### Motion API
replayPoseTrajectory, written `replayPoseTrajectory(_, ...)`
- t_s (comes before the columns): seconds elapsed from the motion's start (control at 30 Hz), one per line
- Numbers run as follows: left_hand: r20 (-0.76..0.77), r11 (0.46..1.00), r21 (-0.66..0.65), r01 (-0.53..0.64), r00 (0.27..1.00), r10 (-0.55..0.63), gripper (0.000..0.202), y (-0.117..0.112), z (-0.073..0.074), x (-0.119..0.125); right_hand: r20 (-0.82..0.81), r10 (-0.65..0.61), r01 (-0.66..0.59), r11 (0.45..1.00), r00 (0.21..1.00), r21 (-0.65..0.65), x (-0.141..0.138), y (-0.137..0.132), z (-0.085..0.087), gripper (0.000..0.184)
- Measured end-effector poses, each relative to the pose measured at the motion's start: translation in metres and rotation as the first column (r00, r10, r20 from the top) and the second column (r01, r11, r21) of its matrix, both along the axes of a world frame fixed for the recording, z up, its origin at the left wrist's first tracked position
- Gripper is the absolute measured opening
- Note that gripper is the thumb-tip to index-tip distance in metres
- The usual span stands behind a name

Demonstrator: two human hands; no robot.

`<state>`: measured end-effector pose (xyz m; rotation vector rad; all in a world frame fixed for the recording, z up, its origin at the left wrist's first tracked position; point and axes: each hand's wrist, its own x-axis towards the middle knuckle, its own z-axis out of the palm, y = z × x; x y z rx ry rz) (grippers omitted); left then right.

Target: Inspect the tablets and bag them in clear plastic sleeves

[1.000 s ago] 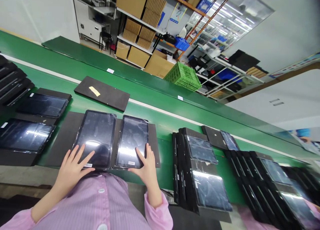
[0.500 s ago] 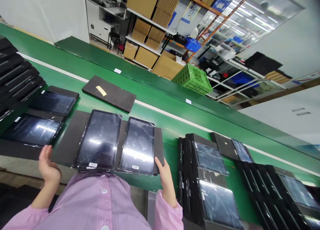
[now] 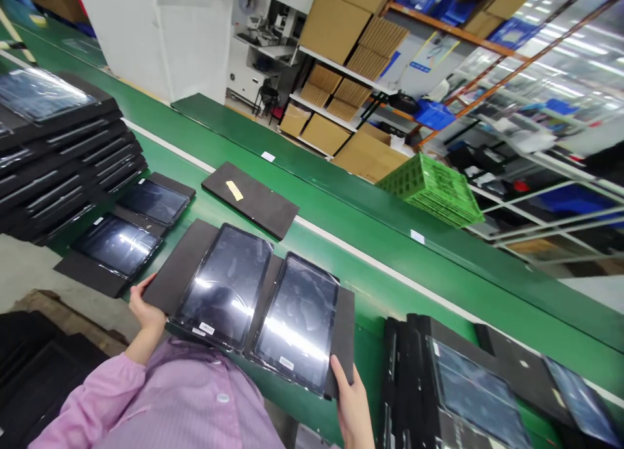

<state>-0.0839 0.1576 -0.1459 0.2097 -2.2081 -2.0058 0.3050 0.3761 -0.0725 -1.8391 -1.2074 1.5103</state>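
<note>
In front of my body is a black foam tray (image 3: 176, 267) bearing two tablet screens side by side, the left screen (image 3: 227, 286) and the right screen (image 3: 299, 319), both glossy with small white labels at their near ends. My left hand (image 3: 147, 306) grips the tray's left end, thumb on top and fingers partly hidden. At the opposite end my right hand (image 3: 350, 394) holds the near right corner, its thumb over the top. The tray tilts slightly in the view, over the green bench's near edge.
Left of me lies another tray with two screens (image 3: 119, 242), beside a tall stack of loaded trays (image 3: 73, 156). A bare black foam board (image 3: 251, 199) with yellow tape lies behind. More stacked trays (image 3: 414, 371) stand at right on the green bench (image 3: 370, 286). A green crate (image 3: 431, 186) sits beyond.
My left hand has moved from beside the tray onto its left end and closed there. My right hand keeps its hold. The whole view has swung toward the left.
</note>
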Motion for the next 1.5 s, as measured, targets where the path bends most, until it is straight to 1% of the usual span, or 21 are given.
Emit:
replayPoseTrajectory(0.1, 0.06, 0.992, 0.089, -0.089, 0.995, 0.084, 0.066, 0.009, 0.014, -0.001, 0.037, 0.023, -0.023, 1.0, 0.999, 0.008, 0.002, -0.004, -0.007, 0.099)
replayPoseTrajectory(0.2, 0.068, 0.984, 0.138, -0.114, 0.992, 0.106, 0.063, 0.017, 0.024, -0.005, 0.065, 0.058, -0.06, 0.998, 0.996, 0.029, 0.005, -0.007, -0.009, 0.098)
replayPoseTrajectory(0.3, 0.053, 0.984, 0.156, -0.086, 0.996, 0.078, 0.062, 0.017, 0.024, -0.009, 0.126, 0.156, -0.16, 0.987, 0.98, 0.022, 0.008, 0.001, -0.004, 0.092)
replayPoseTrajectory(0.37, 0.028, 0.994, 0.107, -0.037, 0.999, 0.035, 0.06, 0.012, 0.021, -0.01, 0.239, 0.2, -0.227, 0.97, 0.95, 0.088, 0.005, 0.016, 0.005, 0.094)
replayPoseTrajectory(0.43, -0.07, 1.0, 0.018, -0.009, 0.997, 0.01, 0.054, 0.001, 0.02, -0.008, 0.391, 0.152, -0.265, 0.93, 0.908, 0.254, -0.009, 0.033, 0.017, 0.102)
replayPoseTrajectory(0.47, -0.173, 1.0, -0.031, 0.003, 0.985, -0.008, 0.05, -0.006, 0.022, -0.006, 0.452, 0.111, -0.292, 0.889, 0.885, 0.353, -0.02, 0.041, 0.024, 0.106)
replayPoseTrajectory(0.5, -0.309, 0.995, -0.092, 0.025, 0.95, -0.052, 0.046, -0.013, 0.027, -0.003, 0.481, 0.094, -0.332, 0.835, 0.872, 0.438, -0.035, 0.046, 0.031, 0.103)
replayPoseTrajectory(0.53, -0.456, 0.983, -0.174, 0.063, 0.879, -0.137, 0.042, -0.02, 0.033, 0.0, 0.485, 0.106, -0.378, 0.774, 0.868, 0.508, -0.052, 0.05, 0.038, 0.095)
replayPoseTrajectory(0.57, -0.586, 0.953, -0.282, 0.109, 0.767, -0.261, 0.037, -0.025, 0.042, 0.004, 0.489, 0.149, -0.44, 0.704, 0.859, 0.558, -0.071, 0.051, 0.044, 0.084)
replayPoseTrajectory(0.6, -0.664, 0.893, -0.422, 0.153, 0.618, -0.42, 0.033, -0.029, 0.053, 0.008, 0.506, 0.209, -0.511, 0.628, 0.837, 0.587, -0.09, 0.049, 0.05, 0.075)
replayPoseTrajectory(0.67, -0.62, 0.693, -0.692, 0.203, 0.323, -0.715, 0.027, -0.031, 0.077, 0.017, 0.562, 0.34, -0.653, 0.476, 0.755, 0.589, -0.129, 0.04, 0.059, 0.061)
replayPoseTrajectory(0.73, -0.467, 0.492, -0.831, 0.261, 0.155, -0.871, 0.025, -0.025, 0.099, 0.023, 0.656, 0.458, -0.8, 0.354, 0.6, 0.484, -0.163, 0.031, 0.066, 0.055)
replayPoseTrajectory(0.8, -0.367, 0.364, -0.878, 0.311, 0.049, -0.929, 0.023, -0.015, 0.113, 0.025, 0.714, 0.524, -0.886, 0.286, 0.463, 0.364, -0.191, 0.027, 0.072, 0.056)
replayPoseTrajectory(0.87, -0.331, 0.299, -0.896, 0.329, -0.043, -0.943, 0.021, -0.005, 0.118, 0.021, 0.73, 0.536, -0.904, 0.286, 0.425, 0.316, -0.214, 0.033, 0.075, 0.057)
replayPoseTrajectory(0.93, -0.312, 0.264, -0.908, 0.326, -0.104, -0.944, 0.02, 0.001, 0.117, 0.012, 0.715, 0.529, -0.888, 0.319, 0.458, 0.332, -0.233, 0.047, 0.077, 0.053)
replayPoseTrajectory(1.0, -0.293, 0.239, -0.918, 0.316, -0.138, -0.946, 0.022, 0.003, 0.114, 0.003, 0.684, 0.537, -0.868, 0.344, 0.494, 0.357, -0.245, 0.063, 0.076, 0.047)
replayPoseTrajectory(1.07, -0.289, 0.237, -0.923, 0.303, -0.14, -0.947, 0.024, 0.003, 0.112, -0.003, 0.65, 0.556, -0.855, 0.357, 0.518, 0.376, -0.251, 0.075, 0.075, 0.04)
replayPoseTrajectory(1.17, -0.324, 0.282, -0.912, 0.298, -0.103, -0.94, 0.024, 0.0, 0.111, 0.0, 0.608, 0.562, -0.828, 0.388, 0.561, 0.405, -0.25, 0.079, 0.073, 0.031)
replayPoseTrajectory(1.3, -0.426, 0.401, -0.878, 0.263, -0.046, -0.903, 0.014, -0.008, 0.109, 0.014, 0.587, 0.51, -0.775, 0.467, 0.629, 0.425, -0.247, 0.072, 0.071, 0.023)
replayPoseTrajectory(1.4, -0.476, 0.463, -0.851, 0.248, 0.01, -0.88, 0.007, -0.017, 0.104, 0.021, 0.569, 0.49, -0.744, 0.525, 0.661, 0.413, -0.247, 0.07, 0.07, 0.034)
replayPoseTrajectory(1.5, -0.488, 0.485, -0.842, 0.235, 0.049, -0.871, 0.009, -0.025, 0.099, 0.023, 0.535, 0.525, -0.745, 0.54, 0.662, 0.391, -0.247, 0.074, 0.071, 0.039)
